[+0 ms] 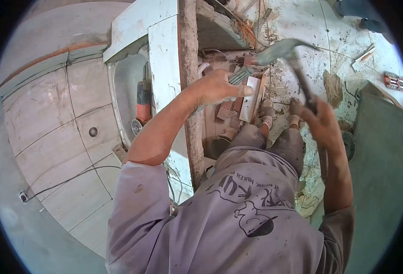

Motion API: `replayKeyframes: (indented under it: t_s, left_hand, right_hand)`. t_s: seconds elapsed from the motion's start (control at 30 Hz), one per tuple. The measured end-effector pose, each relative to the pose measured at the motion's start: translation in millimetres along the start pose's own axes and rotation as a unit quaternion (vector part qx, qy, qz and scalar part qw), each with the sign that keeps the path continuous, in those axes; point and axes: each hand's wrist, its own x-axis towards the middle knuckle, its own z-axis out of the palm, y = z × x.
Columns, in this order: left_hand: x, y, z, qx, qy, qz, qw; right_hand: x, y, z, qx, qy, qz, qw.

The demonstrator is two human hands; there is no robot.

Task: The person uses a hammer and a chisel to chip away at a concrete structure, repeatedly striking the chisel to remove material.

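My right hand (322, 121) is closed round the handle of a claw hammer (279, 51), raised in front of me with its head towards the left hand. My left hand (219, 87) is closed on a grey ribbed piece (241, 76), its kind unclear, that sticks out past the fingers close to the hammer head. Below the left hand, a white strip (249, 99) leans among reddish brick or tile pieces (225, 109) on the floor, beside the rough edge of a tiled partition (191, 91).
An angle grinder (143, 102) stands in a recessed basin left of the partition. A cable (66, 180) crosses the tiled surface at left. Debris lies on the dirty floor (297, 77) around my feet. A red-handled tool (395, 81) rests at right; someone's legs (361, 11) show at top right.
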Motion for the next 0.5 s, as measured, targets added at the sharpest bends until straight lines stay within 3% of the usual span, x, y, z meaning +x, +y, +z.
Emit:
replayKeyframes:
  t_s: [0.07, 0.13, 0.2, 0.27, 0.3, 0.37, 0.4, 0.47, 0.5]
  left_hand:
    - [-5.5, 5.9, -1.9, -0.052, 0.024, -0.005, 0.998]
    - [4.0, -6.7, 1.1, -0.062, 0.023, 0.009, 0.998]
    - [6.7, -7.2, 1.2, -0.070, 0.026, 0.027, 0.997]
    - [0.9, 0.4, -0.6, -0.052, 0.027, 0.006, 0.998]
    - [-0.9, 0.8, -2.4, -0.052, 0.028, 0.007, 0.998]
    - [-3.1, -0.3, -5.4, -0.073, 0.073, 0.016, 0.994]
    - [-2.8, -0.5, -6.3, -0.075, 0.074, 0.014, 0.994]
    - [-1.5, -1.0, -8.5, -0.063, 0.049, 0.005, 0.997]
    - [-0.2, -5.4, -7.4, -0.066, 0.051, 0.005, 0.997]
  right_hand:
    - [7.6, 4.3, -12.7, 0.016, 0.029, 0.038, 0.999]
    - [16.5, -2.4, -21.0, 0.204, 0.110, 0.082, 0.969]
    - [21.8, -12.8, 0.0, 0.039, 0.140, 0.028, 0.989]
    - [17.4, 11.8, 12.9, -0.069, -0.010, -0.092, 0.993]
    - [18.1, 9.0, 7.6, -0.069, -0.009, -0.094, 0.993]
    - [20.8, -3.6, -10.2, -0.014, -0.003, 0.024, 1.000]
    - [23.6, -7.5, -16.7, -0.015, -0.006, 0.024, 1.000]
    - [35.0, -13.4, -24.8, 0.195, 0.083, 0.101, 0.972]
    - [39.5, -22.5, -15.9, 0.150, 0.118, 0.096, 0.977]
